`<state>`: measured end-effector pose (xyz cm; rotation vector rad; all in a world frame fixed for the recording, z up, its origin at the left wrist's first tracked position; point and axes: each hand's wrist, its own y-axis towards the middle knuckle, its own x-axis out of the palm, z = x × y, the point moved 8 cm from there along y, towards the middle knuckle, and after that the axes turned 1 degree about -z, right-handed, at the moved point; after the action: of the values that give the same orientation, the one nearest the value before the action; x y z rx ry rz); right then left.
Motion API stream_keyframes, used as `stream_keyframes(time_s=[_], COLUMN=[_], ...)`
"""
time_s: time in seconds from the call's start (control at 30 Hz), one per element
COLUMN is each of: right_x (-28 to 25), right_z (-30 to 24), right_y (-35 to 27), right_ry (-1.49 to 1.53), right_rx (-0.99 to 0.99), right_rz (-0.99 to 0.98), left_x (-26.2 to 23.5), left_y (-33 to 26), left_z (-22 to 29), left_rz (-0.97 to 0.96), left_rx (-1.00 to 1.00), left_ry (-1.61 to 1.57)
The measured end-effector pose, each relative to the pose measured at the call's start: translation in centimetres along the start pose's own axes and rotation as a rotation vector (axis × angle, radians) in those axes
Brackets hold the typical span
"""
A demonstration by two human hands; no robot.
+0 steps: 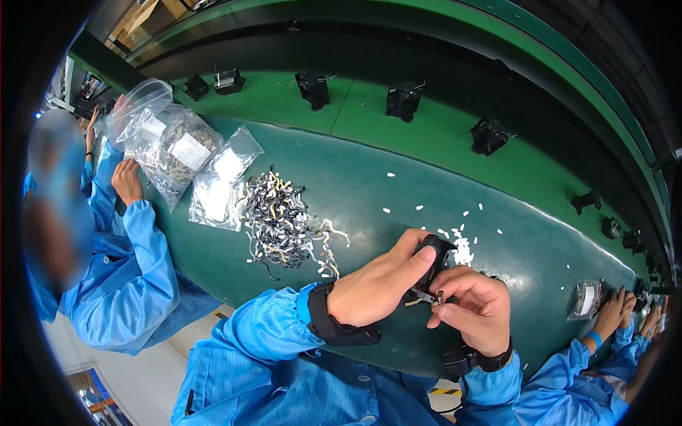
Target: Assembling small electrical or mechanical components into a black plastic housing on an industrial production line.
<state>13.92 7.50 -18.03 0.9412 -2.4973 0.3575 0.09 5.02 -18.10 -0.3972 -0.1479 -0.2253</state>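
Observation:
My left hand is closed around a black plastic housing, thumb along its top. A short cable with pale and dark wires comes out below the housing. My right hand pinches the end of this cable between thumb and fingertips, close to the housing. The cable's far end is partly hidden by my fingers. Left of my hands lies a tangled pile of short cables with white connectors. Just beyond the housing, small white plastic pieces form a heap, with several more scattered around it.
Clear plastic bags with cables and white labels lie at the left. Several black housings stand along the green shelf behind the table. One co-worker's arm rests at the left; other hands work at the right beside a small bag.

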Motion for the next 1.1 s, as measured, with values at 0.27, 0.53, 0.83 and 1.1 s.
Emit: stream_keyframes(time_s=[0.27, 0.53, 0.83, 1.1], right_x=[-0.1, -0.4, 0.1, -0.1], right_z=[-0.1, 0.8, 1.3, 0.1], right_y=[-0.1, -0.1, -0.3, -0.1], right_ry=[-0.059, -0.260, 0.009, -0.220], right_rx=[0.014, 0.112, 0.322, 0.038], right_rz=[0.040, -0.075, 0.080, -0.052], left_x=[0.1, 0.8, 0.8, 1.0], left_y=[0.3, -0.6, -0.6, -0.3], left_z=[-0.3, 0.5, 0.1, 0.9], left_rz=[-0.028, -0.132, -0.108, -0.125], left_rx=[0.050, -0.088, -0.090, 0.095], left_ry=[0.126, 0.368, 0.309, 0.114])
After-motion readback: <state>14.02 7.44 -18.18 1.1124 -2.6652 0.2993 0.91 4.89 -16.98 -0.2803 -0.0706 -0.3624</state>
